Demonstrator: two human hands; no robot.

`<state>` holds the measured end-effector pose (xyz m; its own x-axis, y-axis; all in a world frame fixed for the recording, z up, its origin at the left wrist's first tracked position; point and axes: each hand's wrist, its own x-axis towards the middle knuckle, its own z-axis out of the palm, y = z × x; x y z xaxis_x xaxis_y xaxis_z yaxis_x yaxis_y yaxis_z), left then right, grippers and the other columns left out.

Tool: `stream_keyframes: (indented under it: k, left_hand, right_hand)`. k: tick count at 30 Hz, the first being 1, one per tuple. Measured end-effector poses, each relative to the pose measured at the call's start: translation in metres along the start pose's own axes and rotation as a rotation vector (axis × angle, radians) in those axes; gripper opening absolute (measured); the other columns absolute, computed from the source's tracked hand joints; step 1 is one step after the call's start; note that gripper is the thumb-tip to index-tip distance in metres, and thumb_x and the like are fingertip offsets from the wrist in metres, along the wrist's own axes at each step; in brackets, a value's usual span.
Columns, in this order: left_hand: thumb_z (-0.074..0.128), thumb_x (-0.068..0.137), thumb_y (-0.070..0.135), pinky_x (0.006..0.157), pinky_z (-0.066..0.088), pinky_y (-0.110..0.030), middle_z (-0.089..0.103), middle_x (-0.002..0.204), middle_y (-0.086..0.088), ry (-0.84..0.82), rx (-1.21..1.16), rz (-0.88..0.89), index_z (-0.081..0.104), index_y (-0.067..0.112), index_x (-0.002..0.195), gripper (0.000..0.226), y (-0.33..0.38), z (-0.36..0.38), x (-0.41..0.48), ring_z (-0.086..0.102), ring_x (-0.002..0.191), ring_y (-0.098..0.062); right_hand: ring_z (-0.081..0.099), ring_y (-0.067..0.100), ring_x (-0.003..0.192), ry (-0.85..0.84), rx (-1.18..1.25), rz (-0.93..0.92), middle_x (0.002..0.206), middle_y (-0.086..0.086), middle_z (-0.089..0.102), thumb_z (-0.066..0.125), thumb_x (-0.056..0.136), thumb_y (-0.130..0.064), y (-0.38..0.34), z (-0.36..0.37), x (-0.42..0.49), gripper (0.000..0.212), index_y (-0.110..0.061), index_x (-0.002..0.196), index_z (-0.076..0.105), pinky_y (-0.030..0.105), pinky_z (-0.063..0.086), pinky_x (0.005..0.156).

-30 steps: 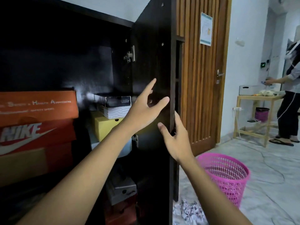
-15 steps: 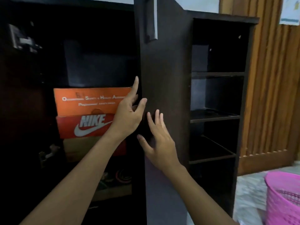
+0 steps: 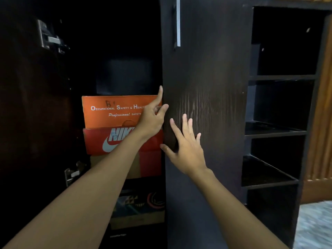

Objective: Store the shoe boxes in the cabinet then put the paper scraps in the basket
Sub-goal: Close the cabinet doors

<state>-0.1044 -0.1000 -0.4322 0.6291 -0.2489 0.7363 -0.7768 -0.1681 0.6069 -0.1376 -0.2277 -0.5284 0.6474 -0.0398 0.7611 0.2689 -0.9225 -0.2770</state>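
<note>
I take the cabinet door as my mark. It is dark wood grain with a silver handle near its top left corner, and it stands in front of the right half of the cabinet.

My left hand is at the door's left edge, about halfway down. The forefinger points up along the edge, the thumb lies on the door's front face, and the other fingers curl in at the edge, so the grip pinches the door there. My right hand lies flat on the door's face, just right of and below the left hand. Its grip is spread wide and holds nothing, with the thumb reaching toward the door's left edge.

The shoe boxes sit stacked inside the cabinet, just left of the door's edge and partly behind my left forearm. The orange safety-shoe box is on top, the red Nike box is directly under it, and a tan box lies beneath that. On a lower level sits a printed box.

Far left of the door, two metal hinges catch the light. Right of the door are open dark shelves, then a slatted wooden wall. Pale floor shows at the lower right.
</note>
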Motion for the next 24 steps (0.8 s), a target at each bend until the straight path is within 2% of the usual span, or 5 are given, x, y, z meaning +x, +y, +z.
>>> stream_keyframes:
  k: [7, 11, 15, 19, 24]
  left_hand:
    - [0.044, 0.103, 0.014, 0.044, 0.031, -0.011, 0.024, 0.056, 0.007, 0.029, -0.011, -0.101, 0.024, 0.031, 0.151, 0.055, -0.043, 0.006, 0.033, 0.025, 0.037, -0.002]
    - [0.046, 0.103, 0.022, 0.079, 0.049, -0.035, 0.047, 0.064, 0.003, 0.040, -0.027, -0.112, 0.027, 0.038, 0.149, 0.053, -0.072, 0.011, 0.049, 0.050, 0.059, -0.008]
    - [0.047, 0.102, 0.024, 0.073, 0.050, -0.034, 0.051, 0.075, 0.013, 0.050, -0.050, -0.072, 0.027, 0.038, 0.149, 0.052, -0.081, 0.016, 0.052, 0.046, 0.061, -0.007]
    - [0.046, 0.103, 0.020, 0.104, 0.045, -0.049, 0.058, 0.130, -0.020, 0.066, -0.056, -0.072, 0.028, 0.031, 0.150, 0.052, -0.072, 0.015, 0.047, 0.056, 0.118, -0.030]
    - [0.043, 0.103, 0.015, 0.098, 0.052, -0.036, 0.053, 0.140, 0.000, 0.033, 0.005, -0.157, 0.033, 0.027, 0.149, 0.049, -0.058, 0.007, 0.034, 0.058, 0.115, -0.016]
  right_hand:
    - [-0.026, 0.018, 0.148, -0.090, -0.116, 0.068, 0.161, -0.006, -0.025, 0.052, 0.096, -0.045, 0.007, 0.023, 0.031, 0.077, -0.040, 0.155, 0.003, 0.067, 0.009, 0.115]
    - [-0.025, 0.020, 0.148, -0.057, -0.196, 0.070, 0.162, -0.003, -0.022, 0.051, 0.097, -0.044, 0.015, 0.042, 0.037, 0.075, -0.038, 0.155, 0.005, 0.066, 0.009, 0.116]
    - [-0.022, 0.020, 0.149, 0.014, -0.243, 0.052, 0.164, 0.000, -0.016, 0.048, 0.096, -0.051, 0.023, 0.056, 0.034, 0.073, -0.038, 0.155, 0.007, 0.061, 0.007, 0.116]
    - [-0.015, 0.022, 0.150, 0.064, -0.232, 0.036, 0.165, 0.002, -0.009, 0.051, 0.094, -0.052, 0.026, 0.060, 0.033, 0.073, -0.037, 0.155, 0.013, 0.062, 0.010, 0.116]
    - [-0.019, 0.016, 0.150, -0.075, -0.139, 0.062, 0.163, -0.007, -0.019, 0.062, 0.088, -0.045, 0.020, 0.037, 0.028, 0.083, -0.037, 0.155, 0.013, 0.058, 0.014, 0.118]
